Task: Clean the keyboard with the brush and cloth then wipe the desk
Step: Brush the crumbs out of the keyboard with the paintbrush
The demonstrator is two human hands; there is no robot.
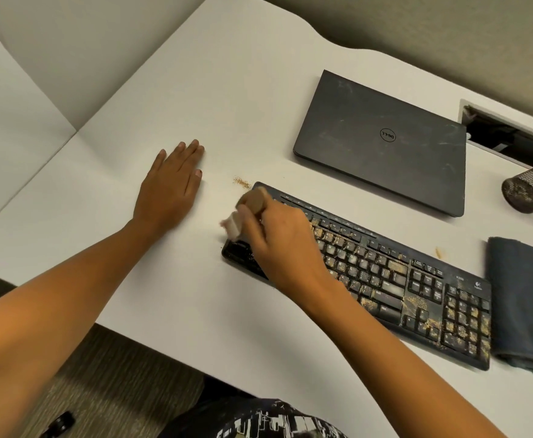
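We see right hand (277,235) gripping brush (248,213) over keyboard (385,273) left end; keyboard long axis running upper-left to lower-right; left hand (172,181) flat, fingers released, on desk (195,99).

keyboard (385,273): black, full-size, lying flat and diagonal on the desk (195,105). tan crumbs (416,301) are scattered over its keys, thickest toward the number-pad end. brush (246,213): wooden handle, pale bristles, blurred. i grip it in my right hand (284,245) over the keyboard's left end. cloth (524,298): dark blue-grey, folded, flat on the desk just beside the keyboard's right end. desk: white, with a small crumb patch (242,182) off the keyboard's far left corner.
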